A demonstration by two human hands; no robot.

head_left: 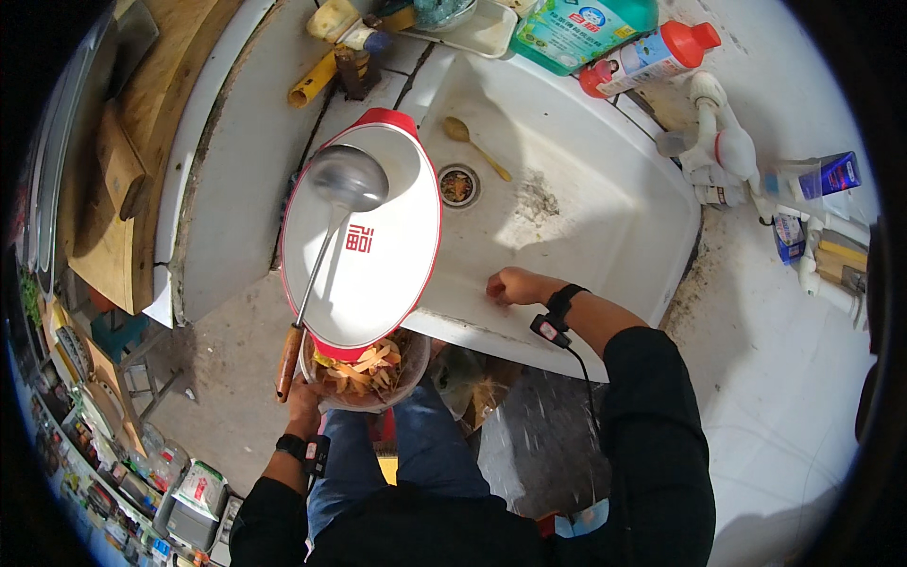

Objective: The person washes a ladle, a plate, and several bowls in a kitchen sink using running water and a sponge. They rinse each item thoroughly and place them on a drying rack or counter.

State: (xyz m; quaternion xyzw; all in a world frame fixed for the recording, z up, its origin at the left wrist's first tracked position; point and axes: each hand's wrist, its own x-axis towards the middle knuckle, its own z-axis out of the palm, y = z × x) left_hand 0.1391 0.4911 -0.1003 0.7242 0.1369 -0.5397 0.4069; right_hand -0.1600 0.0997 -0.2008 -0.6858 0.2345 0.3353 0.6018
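My left hand [306, 402] grips the side of a clear plastic bowl [419, 372], low in front of me. Orange and pale peelings [368, 372] fill that bowl. Over its far part extends a white oval dish [382, 283] with a red rim, a red mark printed inside. A metal ladle [348, 177] lies in the dish, its wooden handle [288, 363] reaching past the rim near my left hand. My right hand [521, 287] is by the front wall of the white sink [602, 205], fingers curled; whether they hold anything is hidden.
A spoon [476, 147] rests beside the drain strainer [459, 186], which holds scraps. A green detergent bottle [581, 32] and a red-capped bottle [648, 58] line the sink's back edge. White pipes [723, 138] stand at right. At left is a wooden board [124, 248].
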